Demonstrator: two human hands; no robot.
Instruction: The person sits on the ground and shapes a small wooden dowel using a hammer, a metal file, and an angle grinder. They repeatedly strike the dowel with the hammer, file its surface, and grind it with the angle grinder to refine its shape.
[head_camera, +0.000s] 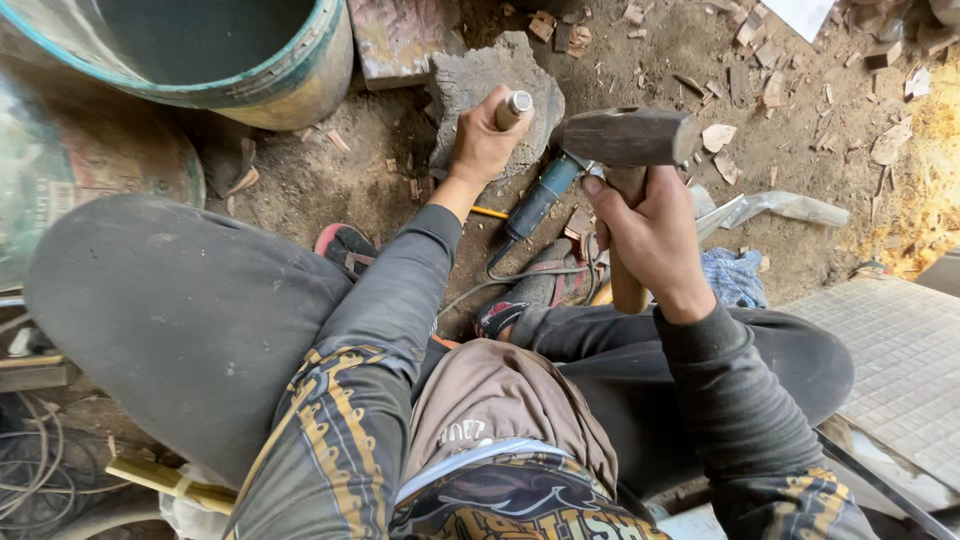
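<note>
Dirt floor (330, 180), littered with chips. Left hand (482, 140) fisted round chisel (512, 108) set on grey stone (470, 75); right hand (650, 230) clenched on raised hammer (628, 135). Risk: glancing blow striking knuckles, flying chips, stone shifting on loose dirt

The left hand (483, 143) grips a metal chisel (513, 107) upright against a rough grey stone block (470, 80) at twelve o'clock. The right hand (650, 235) grasps the wooden handle of a dark steel hammer (628, 135), at one o'clock. A blue angle grinder (540, 198) lies between them.
</note>
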